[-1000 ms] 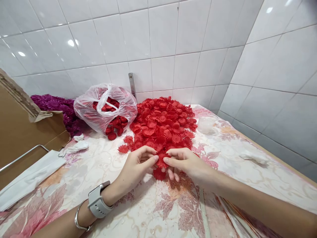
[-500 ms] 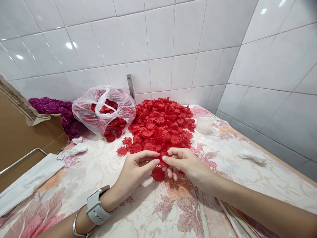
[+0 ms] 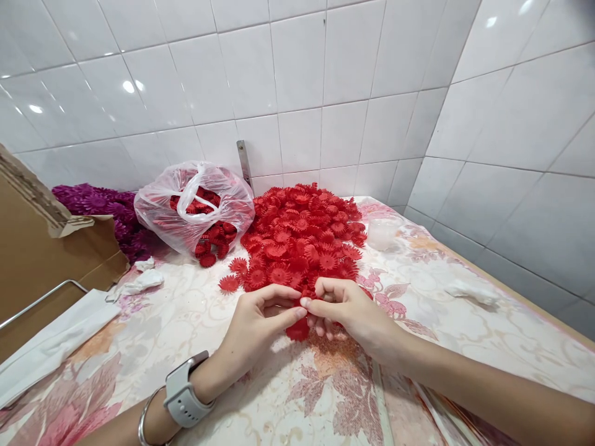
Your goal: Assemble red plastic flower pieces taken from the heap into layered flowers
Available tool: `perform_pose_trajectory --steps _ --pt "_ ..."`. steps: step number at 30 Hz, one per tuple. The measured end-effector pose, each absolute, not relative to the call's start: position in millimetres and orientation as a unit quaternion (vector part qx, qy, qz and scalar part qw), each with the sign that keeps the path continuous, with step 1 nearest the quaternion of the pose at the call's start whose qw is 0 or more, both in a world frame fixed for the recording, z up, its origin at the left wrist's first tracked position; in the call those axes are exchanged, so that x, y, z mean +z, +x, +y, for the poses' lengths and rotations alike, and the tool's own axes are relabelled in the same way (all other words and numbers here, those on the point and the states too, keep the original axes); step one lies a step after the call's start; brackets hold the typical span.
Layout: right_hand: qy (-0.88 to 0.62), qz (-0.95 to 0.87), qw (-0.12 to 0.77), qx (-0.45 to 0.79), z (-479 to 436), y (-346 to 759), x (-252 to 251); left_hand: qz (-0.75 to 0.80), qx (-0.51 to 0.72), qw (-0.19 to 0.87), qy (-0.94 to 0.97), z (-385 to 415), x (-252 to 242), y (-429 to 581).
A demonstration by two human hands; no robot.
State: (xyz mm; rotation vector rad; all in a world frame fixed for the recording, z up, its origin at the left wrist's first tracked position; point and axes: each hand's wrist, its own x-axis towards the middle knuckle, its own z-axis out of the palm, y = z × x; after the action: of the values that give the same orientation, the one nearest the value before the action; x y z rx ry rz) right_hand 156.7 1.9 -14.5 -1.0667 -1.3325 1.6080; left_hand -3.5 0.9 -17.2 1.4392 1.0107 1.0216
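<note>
Right-hand grip pinches a red artificial flower above the surface, short of its far edge; I cannot tell whether the left-hand grip, just beside, holds it. Behind, a red flower heap nears that edge.

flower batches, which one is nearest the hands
The loose red pile, just beyond the left hand and right hand; the bagged red flowers and purple heap lie farther off to the left.

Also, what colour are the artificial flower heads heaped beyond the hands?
The heaped artificial flower heads are red, best seen in the head view.
</note>
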Motion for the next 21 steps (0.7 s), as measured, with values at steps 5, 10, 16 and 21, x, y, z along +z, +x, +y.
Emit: perform_pose_trajectory --steps 5,10,16,21 --pt "-0.410 -0.517 0.386 0.645 0.2 155.4 -15.3 0.415 0.412 0.529 0.615 -0.2 -16.0 -5.9" --pt "-0.407 -0.524 0.384 0.642 1.1 156.1 -17.1 0.404 0.399 0.535 0.625 1.0 -16.2 -6.1" --pt "-0.377 -0.545 0.364 0.655 3.1 159.8 -14.8 0.427 0.407 0.495 0.638 0.7 -12.7 -7.9" --pt "-0.383 -0.555 0.373 0.638 7.1 161.6 -13.6 0.416 0.463 0.570 0.536 3.7 -11.8 -7.8"
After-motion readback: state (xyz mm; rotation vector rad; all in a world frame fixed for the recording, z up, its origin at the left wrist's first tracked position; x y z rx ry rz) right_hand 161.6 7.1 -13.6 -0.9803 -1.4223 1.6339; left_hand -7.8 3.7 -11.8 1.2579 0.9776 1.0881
